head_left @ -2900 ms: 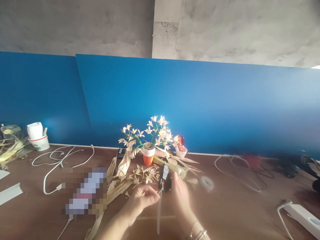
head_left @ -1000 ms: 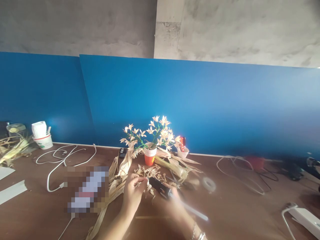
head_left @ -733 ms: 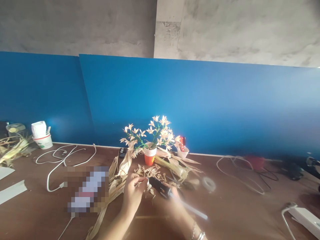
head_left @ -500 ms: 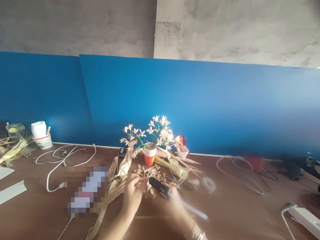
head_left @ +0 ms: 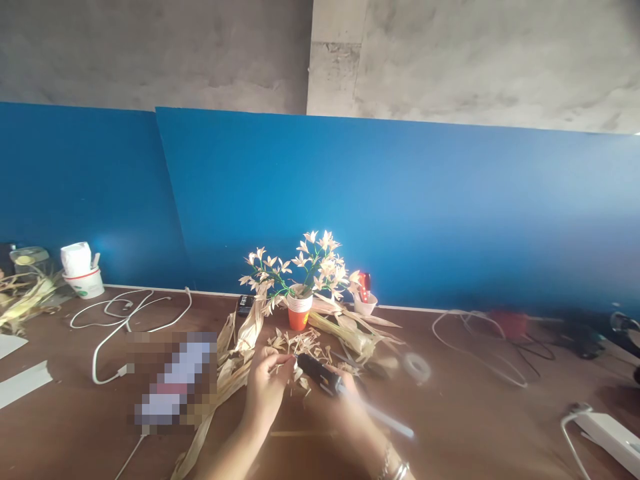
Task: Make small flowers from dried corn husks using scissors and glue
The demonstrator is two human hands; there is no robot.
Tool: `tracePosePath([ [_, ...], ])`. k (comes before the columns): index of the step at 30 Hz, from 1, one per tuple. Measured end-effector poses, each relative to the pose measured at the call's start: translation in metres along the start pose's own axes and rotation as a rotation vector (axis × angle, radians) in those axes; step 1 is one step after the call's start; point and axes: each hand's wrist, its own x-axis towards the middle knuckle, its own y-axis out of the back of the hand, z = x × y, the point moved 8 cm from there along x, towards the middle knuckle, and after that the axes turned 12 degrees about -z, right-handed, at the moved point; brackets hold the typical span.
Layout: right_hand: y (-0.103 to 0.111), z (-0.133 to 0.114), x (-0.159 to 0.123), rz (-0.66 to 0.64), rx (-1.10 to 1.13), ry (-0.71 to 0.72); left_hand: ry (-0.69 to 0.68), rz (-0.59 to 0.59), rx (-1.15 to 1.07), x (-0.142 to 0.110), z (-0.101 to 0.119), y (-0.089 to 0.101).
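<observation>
My right hand (head_left: 347, 393) is wrapped round a black glue gun (head_left: 319, 373), with a long translucent glue stick (head_left: 385, 420) jutting from its rear. The gun's tip points left and sits right at the fingertips of my left hand (head_left: 267, 380). Those fingers are pinched together on something too small to make out. Just beyond them lies a pile of small cut corn husk pieces (head_left: 303, 343). Behind the pile stands an orange and white paper cup (head_left: 299, 317) holding green stems with pale husk flowers (head_left: 327, 263).
Dry corn husks (head_left: 250, 327) lie around the cup. A blurred-out device (head_left: 175, 383) and a white cable (head_left: 103, 350) are on the left. To the right are a tape roll (head_left: 416, 368) and a white power strip (head_left: 610, 430). A blue partition (head_left: 350, 200) closes off the back.
Since the oldest frame, the glue gun has swung round from pointing away to pointing left, against my left fingertips. My left hand moved slightly left and up. Over the last second, both hands stay still.
</observation>
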Motion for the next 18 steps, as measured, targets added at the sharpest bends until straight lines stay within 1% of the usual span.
tracePosePath([
  [4, -0.0026, -0.0016, -0.0006, -0.032, -0.021, 0.009, -0.01, 0.008, -0.004, 0.0001, 0.0007, 0.0004],
  [10, -0.0014, -0.0057, -0.0021, -0.01, -0.049, 0.007, -0.014, 0.025, -0.025, -0.0015, 0.0009, 0.0015],
  [18, -0.0029, 0.0018, 0.0009, -0.036, -0.047, -0.008, -0.017, 0.021, -0.012, -0.0014, 0.0018, 0.0008],
])
